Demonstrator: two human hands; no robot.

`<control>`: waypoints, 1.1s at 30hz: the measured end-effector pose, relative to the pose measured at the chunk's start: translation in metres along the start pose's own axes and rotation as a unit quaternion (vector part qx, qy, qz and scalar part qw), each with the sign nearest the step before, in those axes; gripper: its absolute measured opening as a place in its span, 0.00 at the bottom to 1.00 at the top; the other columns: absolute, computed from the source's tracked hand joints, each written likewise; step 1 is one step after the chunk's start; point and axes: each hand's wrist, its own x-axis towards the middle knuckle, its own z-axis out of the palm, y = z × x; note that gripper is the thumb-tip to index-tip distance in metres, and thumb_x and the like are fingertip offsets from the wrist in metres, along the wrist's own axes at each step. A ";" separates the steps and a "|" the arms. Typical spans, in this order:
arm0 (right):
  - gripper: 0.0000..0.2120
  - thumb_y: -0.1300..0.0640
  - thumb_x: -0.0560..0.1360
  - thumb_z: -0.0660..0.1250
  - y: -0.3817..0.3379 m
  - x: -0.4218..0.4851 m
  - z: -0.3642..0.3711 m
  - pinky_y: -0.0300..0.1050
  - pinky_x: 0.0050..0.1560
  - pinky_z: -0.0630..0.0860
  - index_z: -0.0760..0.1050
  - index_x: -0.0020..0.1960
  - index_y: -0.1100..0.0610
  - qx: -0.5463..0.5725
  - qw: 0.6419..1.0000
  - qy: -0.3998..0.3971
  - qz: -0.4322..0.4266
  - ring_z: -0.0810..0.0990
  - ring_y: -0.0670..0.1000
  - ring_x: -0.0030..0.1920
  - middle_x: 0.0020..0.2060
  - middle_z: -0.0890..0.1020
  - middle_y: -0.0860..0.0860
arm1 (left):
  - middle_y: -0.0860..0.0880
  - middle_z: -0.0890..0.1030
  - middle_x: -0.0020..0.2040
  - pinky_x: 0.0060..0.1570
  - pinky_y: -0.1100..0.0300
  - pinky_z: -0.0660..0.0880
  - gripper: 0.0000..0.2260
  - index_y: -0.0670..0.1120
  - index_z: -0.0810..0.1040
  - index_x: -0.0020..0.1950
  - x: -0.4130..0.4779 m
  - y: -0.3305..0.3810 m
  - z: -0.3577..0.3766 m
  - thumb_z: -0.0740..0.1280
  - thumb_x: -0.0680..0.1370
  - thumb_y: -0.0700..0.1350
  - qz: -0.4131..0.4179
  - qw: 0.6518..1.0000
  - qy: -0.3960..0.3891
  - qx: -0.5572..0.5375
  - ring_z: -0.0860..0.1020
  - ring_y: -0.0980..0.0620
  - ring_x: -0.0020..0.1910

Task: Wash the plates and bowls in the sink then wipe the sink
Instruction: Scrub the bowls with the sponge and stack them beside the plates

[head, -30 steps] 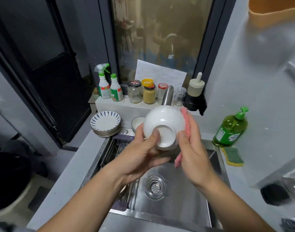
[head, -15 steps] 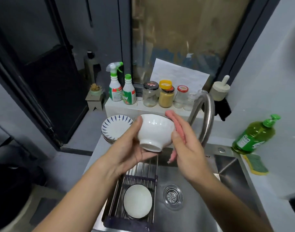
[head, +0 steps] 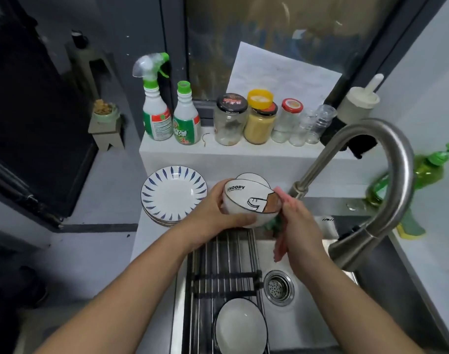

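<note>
My left hand (head: 213, 213) grips a white bowl (head: 246, 200) with a black rim and a cartoon print inside, held above the back of the steel sink (head: 307, 310). My right hand (head: 298, 231) presses a pink cloth (head: 282, 196) against the bowl's right edge; the cloth hangs below my palm. Just behind the held bowl, another white bowl (head: 251, 178) peeks out. A stack of blue-patterned plates (head: 173, 194) sits on the counter to the left. One more white bowl (head: 240, 327) rests on the wire rack (head: 223, 274) across the sink's left half.
The curved steel faucet (head: 386, 159) arches over the sink's right side. Green dish soap (head: 427, 172) and a yellow-green sponge (head: 409, 229) sit on the right counter. Spray bottles (head: 157, 108) and jars (head: 259, 121) line the ledge behind. The drain (head: 278, 287) lies mid-sink.
The bowl has been turned from bottom-up to tilted with its printed inside facing me. Both hands dropped lower toward the sink, and the view tipped downward.
</note>
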 end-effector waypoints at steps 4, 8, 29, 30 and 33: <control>0.15 0.52 0.85 0.56 0.003 0.033 0.013 0.40 0.18 0.68 0.78 0.60 0.37 0.006 0.999 0.049 -0.019 0.75 0.55 0.30 0.48 0.83 0.52 | 0.56 0.79 0.66 0.54 0.69 0.77 0.39 0.54 0.68 0.75 0.042 0.003 -0.016 0.82 0.69 0.37 0.027 0.994 -0.050 0.095 0.80 0.61 0.61; 0.15 0.55 0.85 0.56 0.011 0.066 0.022 0.39 0.16 0.67 0.77 0.66 0.43 0.033 0.997 0.067 -0.014 0.71 0.52 0.22 0.48 0.83 0.54 | 0.54 0.74 0.71 0.66 0.60 0.75 0.45 0.56 0.67 0.76 0.086 -0.004 -0.026 0.86 0.64 0.45 0.058 0.978 -0.050 0.194 0.75 0.57 0.67; 0.18 0.49 0.78 0.56 0.062 0.128 0.043 0.67 0.61 0.72 0.80 0.59 0.35 0.044 0.983 0.161 -0.071 0.75 0.60 0.54 0.57 0.81 0.32 | 0.58 0.76 0.60 0.61 0.68 0.72 0.41 0.50 0.72 0.71 0.147 -0.057 -0.022 0.87 0.62 0.46 0.124 0.951 -0.016 0.282 0.74 0.63 0.59; 0.17 0.51 0.79 0.55 0.061 0.128 0.044 0.65 0.60 0.73 0.80 0.58 0.37 0.054 0.982 0.168 -0.062 0.75 0.60 0.53 0.54 0.81 0.29 | 0.59 0.75 0.60 0.59 0.72 0.71 0.41 0.50 0.72 0.71 0.146 -0.056 -0.022 0.86 0.62 0.47 0.119 0.953 -0.017 0.278 0.73 0.64 0.59; 0.18 0.57 0.85 0.53 0.057 0.127 0.044 0.64 0.61 0.74 0.79 0.57 0.40 0.105 0.973 0.202 -0.039 0.79 0.63 0.59 0.47 0.82 0.27 | 0.64 0.74 0.59 0.59 0.72 0.70 0.43 0.56 0.69 0.69 0.143 -0.054 -0.018 0.83 0.57 0.58 0.107 0.958 -0.017 0.266 0.73 0.64 0.59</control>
